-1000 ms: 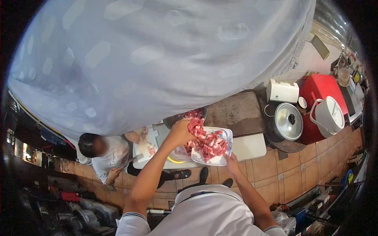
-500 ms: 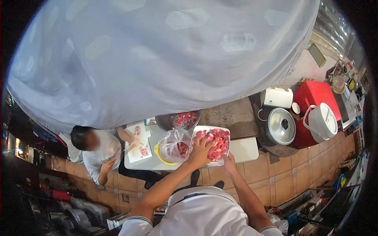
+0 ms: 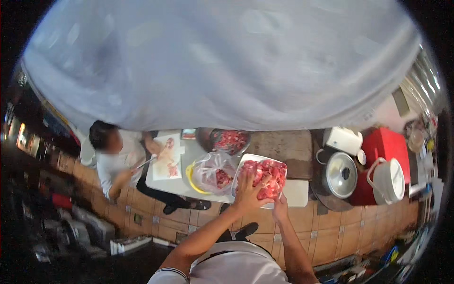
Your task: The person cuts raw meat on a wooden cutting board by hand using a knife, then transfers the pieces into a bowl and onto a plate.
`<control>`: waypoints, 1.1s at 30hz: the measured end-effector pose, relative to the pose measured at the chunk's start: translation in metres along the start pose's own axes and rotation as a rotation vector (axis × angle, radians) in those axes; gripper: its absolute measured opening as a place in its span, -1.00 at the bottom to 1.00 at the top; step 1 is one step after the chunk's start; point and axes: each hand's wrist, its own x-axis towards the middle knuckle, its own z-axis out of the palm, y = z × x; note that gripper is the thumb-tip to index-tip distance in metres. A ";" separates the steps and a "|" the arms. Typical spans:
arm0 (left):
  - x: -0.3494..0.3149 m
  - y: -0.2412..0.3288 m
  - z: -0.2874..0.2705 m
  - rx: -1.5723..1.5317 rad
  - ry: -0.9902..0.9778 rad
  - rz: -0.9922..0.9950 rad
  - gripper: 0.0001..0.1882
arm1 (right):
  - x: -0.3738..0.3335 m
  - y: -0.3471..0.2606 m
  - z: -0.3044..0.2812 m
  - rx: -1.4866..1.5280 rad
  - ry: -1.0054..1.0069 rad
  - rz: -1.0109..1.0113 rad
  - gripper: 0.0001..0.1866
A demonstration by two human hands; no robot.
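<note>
A white tray [image 3: 235, 188] heaped with chunks of raw red meat [image 3: 272, 177] is at the near edge of the white table, in front of me. My left hand [image 3: 248, 193] lies on the left side of the heap, fingers stretched out over the meat and thumb pointing right. With my right hand [image 3: 280, 209] I grip the tray's near right edge; part of those fingers is hidden. Left of the tray, a clear plastic bag [image 3: 210, 168] with meat in it sits in a yellow-rimmed bowl [image 3: 190, 179]. Behind them stands a dark basin [image 3: 205, 138] of cut meat.
At left, a co-worker [image 3: 113, 154] holds a knife over a white cutting board [image 3: 166, 163] with meat. A brown board [image 3: 279, 149] lies behind the tray. To the right are a lidded metal pot [image 3: 341, 174], a white bucket [image 3: 388, 182] and a red cooler [image 3: 385, 144]. Fabric hangs overhead.
The view has shifted. My left hand stays on the meat, its thumb now stretched farther right. My right hand keeps its grip on the tray. The co-worker's knife hand has moved.
</note>
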 end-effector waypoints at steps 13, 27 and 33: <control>-0.376 -0.123 -0.395 0.024 0.337 -0.192 0.02 | -0.279 0.035 0.438 0.085 -0.313 0.133 -0.48; -0.929 -0.454 -1.049 0.301 0.543 -0.552 -0.03 | -0.604 0.259 1.253 -0.017 -0.853 0.265 -0.39; -1.078 -0.576 -1.274 0.428 0.678 -0.715 -0.06 | -0.701 0.299 1.588 0.041 -1.006 0.423 -0.50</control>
